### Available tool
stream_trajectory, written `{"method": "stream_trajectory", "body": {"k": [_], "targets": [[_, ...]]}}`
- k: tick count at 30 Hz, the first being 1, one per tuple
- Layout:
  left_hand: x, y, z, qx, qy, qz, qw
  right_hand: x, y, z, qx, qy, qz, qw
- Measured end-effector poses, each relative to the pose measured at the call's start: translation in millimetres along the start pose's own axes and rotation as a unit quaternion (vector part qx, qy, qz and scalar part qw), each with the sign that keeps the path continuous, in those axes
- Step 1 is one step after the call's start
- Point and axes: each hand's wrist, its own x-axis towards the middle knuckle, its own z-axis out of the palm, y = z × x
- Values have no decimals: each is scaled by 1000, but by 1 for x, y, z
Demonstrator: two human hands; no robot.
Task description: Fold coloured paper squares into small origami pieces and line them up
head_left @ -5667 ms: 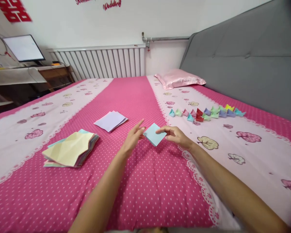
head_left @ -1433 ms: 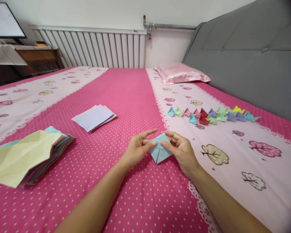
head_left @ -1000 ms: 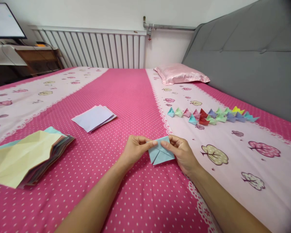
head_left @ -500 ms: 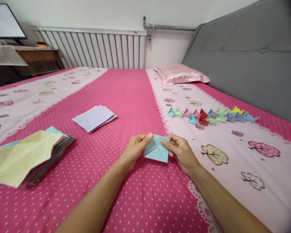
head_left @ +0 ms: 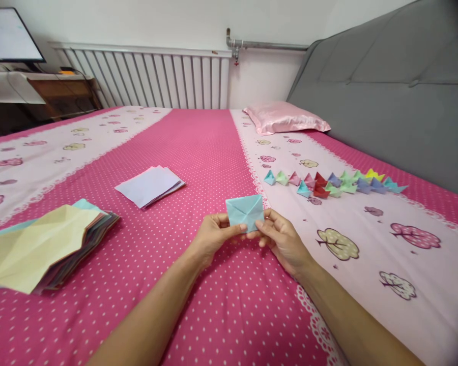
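Note:
A small square of folded light-blue paper (head_left: 245,208) is held up over the pink bed, its creases meeting near the middle. My left hand (head_left: 215,235) pinches its lower left part, thumb in front and fingers behind. At the lower right edge, my right hand (head_left: 283,237) grips it the same way. The fingers behind the paper are partly hidden. Beyond my right hand, several folded paper boats (head_left: 320,185) in blue, green, pink, red, purple and yellow stand in rows.
A stack of creased coloured sheets (head_left: 41,244) lies at the left, with a smaller pile of pale sheets (head_left: 150,185) farther back. A pink pillow (head_left: 286,117) rests near the grey headboard (head_left: 389,86). Behind the bed are a radiator (head_left: 148,76) and a monitor (head_left: 11,35).
The light-blue paper has been raised and tilted up to face me. Both thumbs now press near its lower edge instead of its upper part.

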Motion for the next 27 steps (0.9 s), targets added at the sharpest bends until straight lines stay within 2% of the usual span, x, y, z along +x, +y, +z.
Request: {"method": "stream_trajectory", "body": {"k": [4,7,9,14,16,20,23,27], "targets": [[1,0,0,67,22,18,997,1,1,-2,-46,7,-56,997],[3,-3,-1,142,27,43,989,3,3,-7,-113,45,-108,987],[3,-4,-2,182,38,69,980,5,4,-11,-153,74,-117,979],[4,1,-3,286,111,169,937,6,2,-15,-172,106,-145,968],[4,3,-4,305,142,190,922,6,0,-15,-173,117,-161,965],[4,5,-2,290,159,153,931,6,-3,-14,-104,94,-99,985],[2,6,3,235,121,81,961,6,-4,-12,-50,65,-55,995],[-2,8,12,86,58,22,994,6,-4,-11,14,35,-38,999]]}}
